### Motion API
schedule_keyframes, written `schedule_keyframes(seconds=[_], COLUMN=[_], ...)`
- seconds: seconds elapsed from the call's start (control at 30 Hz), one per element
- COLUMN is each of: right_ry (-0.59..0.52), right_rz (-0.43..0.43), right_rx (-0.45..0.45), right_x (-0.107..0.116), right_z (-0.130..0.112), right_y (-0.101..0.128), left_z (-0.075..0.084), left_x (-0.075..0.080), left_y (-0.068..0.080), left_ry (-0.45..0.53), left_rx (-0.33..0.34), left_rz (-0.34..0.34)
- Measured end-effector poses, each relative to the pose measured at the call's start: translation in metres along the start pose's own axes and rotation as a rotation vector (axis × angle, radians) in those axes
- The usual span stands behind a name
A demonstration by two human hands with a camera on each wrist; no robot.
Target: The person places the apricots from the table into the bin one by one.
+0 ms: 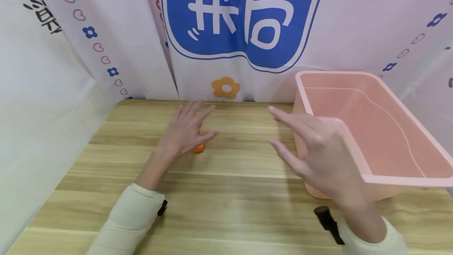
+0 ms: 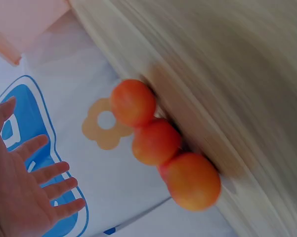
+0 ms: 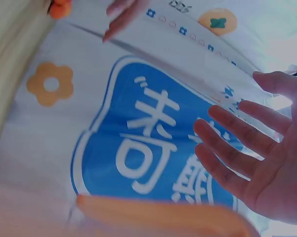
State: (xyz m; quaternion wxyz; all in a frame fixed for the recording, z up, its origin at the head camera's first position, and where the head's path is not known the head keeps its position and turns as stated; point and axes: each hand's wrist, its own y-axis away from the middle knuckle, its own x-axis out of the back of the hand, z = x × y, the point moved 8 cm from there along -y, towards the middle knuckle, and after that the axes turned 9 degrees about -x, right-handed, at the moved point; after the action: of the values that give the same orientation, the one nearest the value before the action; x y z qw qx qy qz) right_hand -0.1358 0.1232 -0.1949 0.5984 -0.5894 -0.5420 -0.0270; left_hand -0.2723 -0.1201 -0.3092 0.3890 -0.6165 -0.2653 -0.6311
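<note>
Three orange round fruits (image 2: 155, 141) lie touching in a row on the wooden table (image 1: 226, 192). In the head view only a bit of one orange fruit (image 1: 199, 148) shows under my left hand (image 1: 184, 130), which hovers over them with fingers spread and straight, holding nothing. The left wrist view shows my left hand's (image 2: 27, 190) open palm apart from the fruits. My right hand (image 1: 311, 148) is open with fingers spread, in the air by the near left corner of the pink tub (image 1: 400, 176). In the right wrist view my right hand (image 3: 259, 165) is empty.
The pink plastic tub stands at the right of the table and looks empty inside. A printed cloth backdrop (image 1: 244, 23) closes the back and both sides. Both arms wear pale sleeves (image 1: 131, 219).
</note>
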Motion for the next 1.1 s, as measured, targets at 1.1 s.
schedule_keyframes(seconds=[1.1], right_ry=[0.066], right_rz=[-0.096], right_rx=[-0.622], right_x=[0.105], right_z=[0.259], right_y=[0.079], left_z=[-0.058], left_x=[-0.001], left_y=[0.009], left_ry=[0.077], left_rx=[0.044], left_rz=[-0.010])
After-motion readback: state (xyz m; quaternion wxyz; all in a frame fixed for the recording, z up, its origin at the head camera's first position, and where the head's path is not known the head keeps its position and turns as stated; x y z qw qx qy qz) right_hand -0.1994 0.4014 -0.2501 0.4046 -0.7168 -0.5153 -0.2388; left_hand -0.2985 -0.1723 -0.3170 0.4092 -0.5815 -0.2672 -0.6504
